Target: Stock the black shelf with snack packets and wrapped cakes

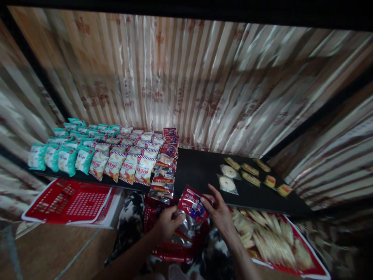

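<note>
My left hand [166, 224] and my right hand [220, 213] both grip a red snack packet [190, 208] with a clear window, held just below the front edge of the black shelf [201, 167]. A column of the same red packets [166, 163] lies on the shelf just above my left hand. Under my hands sits a red basket [171, 254] with more red packets inside.
Rows of teal packets [62, 153] and orange-white packets [125, 163] fill the shelf's left part. Small round and yellow wrapped snacks [250, 173] lie at its right. An upturned red basket [70, 200] lies at left; a red tray of pale wrapped snacks [274, 237] at right.
</note>
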Motion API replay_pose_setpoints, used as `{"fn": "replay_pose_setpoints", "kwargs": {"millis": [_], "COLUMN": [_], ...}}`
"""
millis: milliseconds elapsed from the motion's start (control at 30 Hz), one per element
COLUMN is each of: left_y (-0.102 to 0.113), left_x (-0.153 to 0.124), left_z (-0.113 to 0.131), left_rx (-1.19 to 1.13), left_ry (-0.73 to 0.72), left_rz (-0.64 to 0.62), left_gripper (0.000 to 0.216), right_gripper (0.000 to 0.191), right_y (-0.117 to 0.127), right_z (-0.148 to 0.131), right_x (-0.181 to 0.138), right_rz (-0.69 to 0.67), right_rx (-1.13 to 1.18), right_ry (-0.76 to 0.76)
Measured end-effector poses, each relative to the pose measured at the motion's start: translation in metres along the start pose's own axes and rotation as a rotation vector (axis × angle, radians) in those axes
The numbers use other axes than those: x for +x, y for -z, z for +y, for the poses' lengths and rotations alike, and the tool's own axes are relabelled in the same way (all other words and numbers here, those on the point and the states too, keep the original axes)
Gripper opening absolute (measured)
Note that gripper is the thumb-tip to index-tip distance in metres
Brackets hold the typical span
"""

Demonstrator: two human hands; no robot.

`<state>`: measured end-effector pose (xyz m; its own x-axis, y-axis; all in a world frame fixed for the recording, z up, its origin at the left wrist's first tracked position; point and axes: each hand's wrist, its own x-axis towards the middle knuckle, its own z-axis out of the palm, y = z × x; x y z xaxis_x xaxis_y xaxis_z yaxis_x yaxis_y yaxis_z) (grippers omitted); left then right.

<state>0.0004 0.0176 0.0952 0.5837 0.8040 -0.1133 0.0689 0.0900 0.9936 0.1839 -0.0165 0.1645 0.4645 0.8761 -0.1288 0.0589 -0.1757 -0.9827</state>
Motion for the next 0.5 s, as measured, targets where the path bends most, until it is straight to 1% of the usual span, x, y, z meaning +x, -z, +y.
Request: {"fn": "replay_pose_setpoints", "kwargs": {"millis": [33,100,233,300,367,433,500], "left_y": [0.0,-0.001,0.002,0.005,0.008,0.011,0.014], "left_x": [0.002,0.006,0.014,0.016,0.018,0.019,0.02], "left_z": [0.003,0.007,0.012,0.014,0.018,0.024,0.033], "left_rx": [0.0,0.006,0.056,0.075,0.075,0.071,0.077], "left_ry": [-0.005,-0.011,0.017,0.038,0.055,0.061,0.049], "left_rz": [0.012,0.054,0.164,0.198,0.22,0.23,0.224], "left_gripper": [0.033,0.031,0.027,0.027,0.027,0.028,0.029], "right_gripper": [0.088,0.092,0.088,0.078,0.066,0.056,0.052], "right_y": [-0.004,-0.013,-0.031,-0.037,-0.041,-0.044,-0.048], "right_z": [0.001,0.001,-0.002,-0.004,-0.004,-0.003,0.0], "right_x": [-0.001,-0.004,-0.012,-0.014,-0.015,-0.015,-0.014], "right_rz": [0.05,0.133,0.17,0.16,0.103,0.02,-0.025], "right_rx": [0.081,0.209,0.433,0.528,0.576,0.581,0.571], "right_ry": [-0.044,-0.123,-0.251,-0.262,-0.249,-0.262,-0.286]}}
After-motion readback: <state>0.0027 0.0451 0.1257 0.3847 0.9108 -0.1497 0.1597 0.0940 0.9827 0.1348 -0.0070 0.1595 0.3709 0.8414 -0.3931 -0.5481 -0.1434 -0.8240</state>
